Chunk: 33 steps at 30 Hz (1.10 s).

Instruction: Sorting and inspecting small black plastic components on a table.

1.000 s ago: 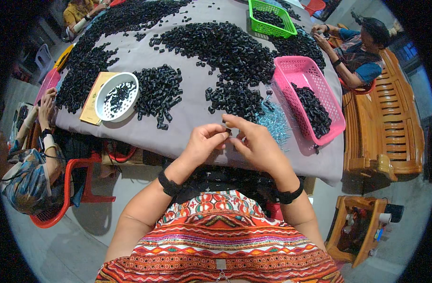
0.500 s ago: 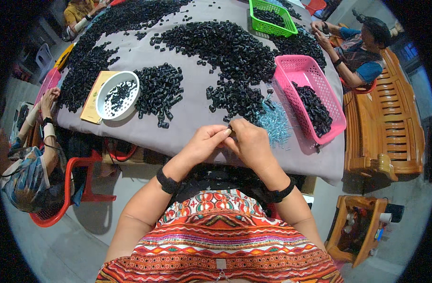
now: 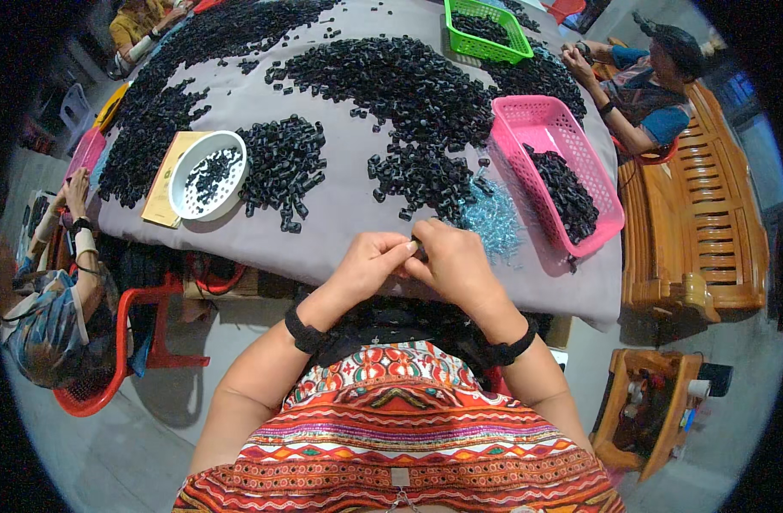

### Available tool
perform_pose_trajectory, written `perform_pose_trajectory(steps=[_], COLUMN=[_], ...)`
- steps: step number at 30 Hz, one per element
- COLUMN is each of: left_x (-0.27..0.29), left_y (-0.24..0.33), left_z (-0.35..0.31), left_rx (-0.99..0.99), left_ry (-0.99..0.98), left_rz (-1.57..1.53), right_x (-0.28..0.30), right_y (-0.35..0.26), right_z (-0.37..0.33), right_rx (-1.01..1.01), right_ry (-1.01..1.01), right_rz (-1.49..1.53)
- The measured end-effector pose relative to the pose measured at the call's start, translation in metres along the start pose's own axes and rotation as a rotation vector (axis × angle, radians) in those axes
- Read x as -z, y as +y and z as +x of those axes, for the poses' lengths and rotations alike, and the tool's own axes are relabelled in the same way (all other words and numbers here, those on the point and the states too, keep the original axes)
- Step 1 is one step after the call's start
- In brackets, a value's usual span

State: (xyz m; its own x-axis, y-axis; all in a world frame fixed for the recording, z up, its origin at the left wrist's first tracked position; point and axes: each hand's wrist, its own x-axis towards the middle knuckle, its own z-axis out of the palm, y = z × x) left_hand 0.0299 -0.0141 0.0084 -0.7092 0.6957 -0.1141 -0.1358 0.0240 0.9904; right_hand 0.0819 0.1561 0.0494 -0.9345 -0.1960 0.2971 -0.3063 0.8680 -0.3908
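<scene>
My left hand and my right hand meet at the near edge of the grey-covered table. Their fingertips pinch one small dark plastic piece between them; most of it is hidden by the fingers. Just beyond my right hand lies a tangle of thin light-blue strips. A heap of small black pieces sits directly past my hands.
A pink basket of black pieces stands at the right, a green basket farther back, a white round sieve bowl at the left. Other people sit at the left, far left corner and right. A wooden bench lies at the right.
My hands have stayed pressed together at the table edge, fingers shifting slightly around the small piece. The view has drifted a little; nothing else moved.
</scene>
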Motion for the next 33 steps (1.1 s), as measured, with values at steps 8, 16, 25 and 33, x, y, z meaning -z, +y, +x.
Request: perform_pose_trajectory(steps=[8, 16, 25, 33], left_x=[-0.002, 0.000, 0.004, 0.003], left_y=[-0.007, -0.014, -0.011, -0.003], left_z=[0.003, 0.005, 0.010, 0.007], left_rx=[-0.061, -0.089, -0.015, 0.062], left_ry=[0.009, 0.020, -0.113, 0.100], left_rz=[-0.174, -0.123, -0.205, -0.173], right_x=[-0.007, -0.012, -0.001, 0.098], right_y=[-0.005, -0.005, 0.005, 0.093], right_z=[-0.003, -0.005, -0.004, -0.026], right_rx=[0.017, 0.024, -0.004, -0.432], right_ry=[0.125, 0.141, 0.177, 0.503], right_rz=[-0.036, -0.038, -0.040, -0.239])
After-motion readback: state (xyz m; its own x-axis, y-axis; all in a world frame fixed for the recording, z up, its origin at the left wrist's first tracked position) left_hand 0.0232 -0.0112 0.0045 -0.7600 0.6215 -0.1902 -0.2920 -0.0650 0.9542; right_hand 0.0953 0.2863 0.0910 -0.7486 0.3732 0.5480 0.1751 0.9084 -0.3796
